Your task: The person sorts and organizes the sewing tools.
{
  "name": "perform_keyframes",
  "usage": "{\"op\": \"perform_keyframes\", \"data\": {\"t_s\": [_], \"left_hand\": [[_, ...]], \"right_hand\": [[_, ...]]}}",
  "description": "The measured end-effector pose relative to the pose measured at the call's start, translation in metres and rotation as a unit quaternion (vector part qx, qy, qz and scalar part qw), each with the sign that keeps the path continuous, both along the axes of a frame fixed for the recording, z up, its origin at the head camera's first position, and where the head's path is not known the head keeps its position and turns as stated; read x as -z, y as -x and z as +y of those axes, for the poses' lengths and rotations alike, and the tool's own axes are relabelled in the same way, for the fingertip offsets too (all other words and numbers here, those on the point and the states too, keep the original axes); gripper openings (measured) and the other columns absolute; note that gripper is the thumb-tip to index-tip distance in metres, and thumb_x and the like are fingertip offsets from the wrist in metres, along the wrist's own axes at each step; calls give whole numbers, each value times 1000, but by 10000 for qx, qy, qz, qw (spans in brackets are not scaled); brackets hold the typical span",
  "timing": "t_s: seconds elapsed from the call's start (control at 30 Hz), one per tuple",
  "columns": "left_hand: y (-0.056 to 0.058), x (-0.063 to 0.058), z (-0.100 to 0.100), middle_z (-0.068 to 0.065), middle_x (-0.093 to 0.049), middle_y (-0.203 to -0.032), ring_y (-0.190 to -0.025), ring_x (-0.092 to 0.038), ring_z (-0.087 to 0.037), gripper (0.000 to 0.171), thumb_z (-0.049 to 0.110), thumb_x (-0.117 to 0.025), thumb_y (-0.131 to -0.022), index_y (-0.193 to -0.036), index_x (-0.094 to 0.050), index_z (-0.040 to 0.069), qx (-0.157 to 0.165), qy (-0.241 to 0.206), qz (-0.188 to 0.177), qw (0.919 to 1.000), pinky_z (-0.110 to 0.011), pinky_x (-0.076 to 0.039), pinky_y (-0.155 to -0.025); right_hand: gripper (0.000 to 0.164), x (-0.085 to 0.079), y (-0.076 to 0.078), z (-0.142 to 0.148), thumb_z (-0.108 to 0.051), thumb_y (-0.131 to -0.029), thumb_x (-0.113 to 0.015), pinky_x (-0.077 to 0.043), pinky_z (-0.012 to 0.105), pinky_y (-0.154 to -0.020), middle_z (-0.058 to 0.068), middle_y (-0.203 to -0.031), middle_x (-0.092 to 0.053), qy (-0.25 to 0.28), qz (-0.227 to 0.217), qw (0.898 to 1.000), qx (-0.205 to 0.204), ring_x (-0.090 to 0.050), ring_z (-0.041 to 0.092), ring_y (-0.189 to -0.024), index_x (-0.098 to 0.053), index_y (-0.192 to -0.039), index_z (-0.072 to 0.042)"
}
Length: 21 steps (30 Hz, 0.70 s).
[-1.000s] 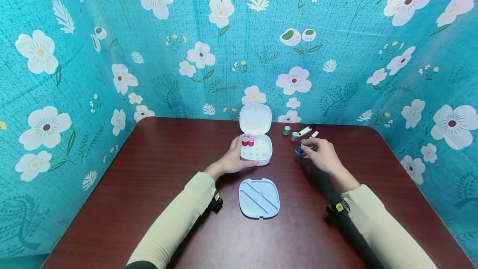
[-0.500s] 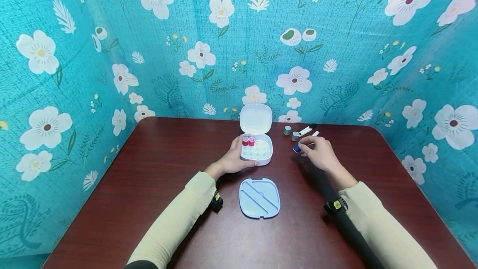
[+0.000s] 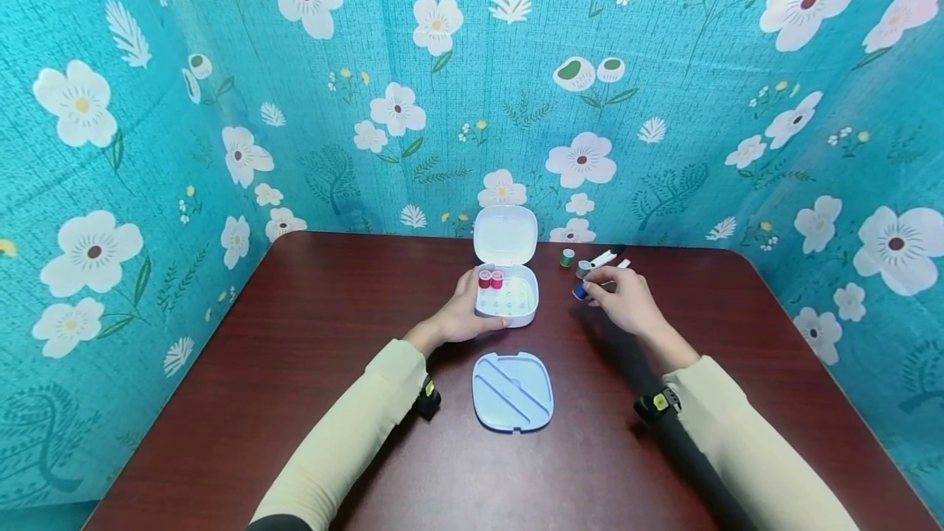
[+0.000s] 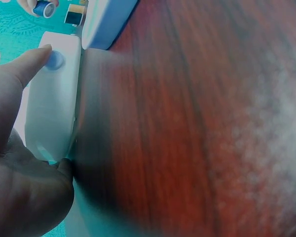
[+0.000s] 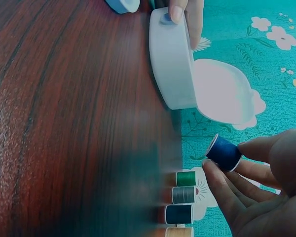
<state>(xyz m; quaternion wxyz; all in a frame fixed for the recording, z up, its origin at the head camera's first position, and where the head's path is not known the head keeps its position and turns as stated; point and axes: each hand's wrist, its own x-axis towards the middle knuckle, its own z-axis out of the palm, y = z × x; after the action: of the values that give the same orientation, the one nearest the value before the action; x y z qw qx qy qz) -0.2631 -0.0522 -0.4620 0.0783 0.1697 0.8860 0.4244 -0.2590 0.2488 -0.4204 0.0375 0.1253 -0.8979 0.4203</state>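
Observation:
My left hand (image 3: 463,315) grips the white sewing box (image 3: 522,319) at its left side, the thumb over the front near a round blue button (image 4: 55,60). The box lid (image 3: 506,234) stands raised at the back. Inside, a red thread spool (image 3: 484,279) and a pink thread spool (image 3: 497,279) sit side by side in the back left corner, with bare pegs around them. To the right of the box, my right hand (image 3: 625,301) pinches a blue thread spool (image 5: 224,153) between thumb and fingertips, tilted and held above the table.
A light-blue divided tray (image 3: 512,392) lies in front of the box. Green (image 5: 186,178), grey (image 5: 183,195), dark blue (image 5: 179,214) and tan (image 5: 179,232) spools stand in a row at the right. Behind them lies a white, black-ended tool (image 3: 606,257). A floral curtain (image 3: 457,105) backs the table.
My right hand has moved slightly left toward the box with the blue thread spool in its fingers. The left hand and the box have stayed in place.

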Motion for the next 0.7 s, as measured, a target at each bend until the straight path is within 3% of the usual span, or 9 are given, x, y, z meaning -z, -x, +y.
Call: {"op": "perform_keyframes", "data": {"t_s": [0.37, 0.7], "left_hand": [[0, 1, 0, -9, -9, -151, -131, -26, -22, 114, 45, -79, -71, -150, -3, 13, 21, 15, 13, 10000, -41, -29, -106], [1, 2, -1, -9, -10, -150, -129, -28, -24, 114, 45, -79, -70, -150, -5, 14, 2, -12, -7, 10000, -41, -32, -104]], "right_hand": [[24, -2, 0, -7, -16, -94, -59, -54, 35, -70, 15, -99, -67, -178, 39, 9998, -36, -69, 22, -79, -63, -112, 0], [25, -5, 2, -13, -15, -93, -59, -54, 38, -71, 15, -98, -67, -219, 166, 9995, -141, -68, 25, -78, -62, -112, 1]]}}
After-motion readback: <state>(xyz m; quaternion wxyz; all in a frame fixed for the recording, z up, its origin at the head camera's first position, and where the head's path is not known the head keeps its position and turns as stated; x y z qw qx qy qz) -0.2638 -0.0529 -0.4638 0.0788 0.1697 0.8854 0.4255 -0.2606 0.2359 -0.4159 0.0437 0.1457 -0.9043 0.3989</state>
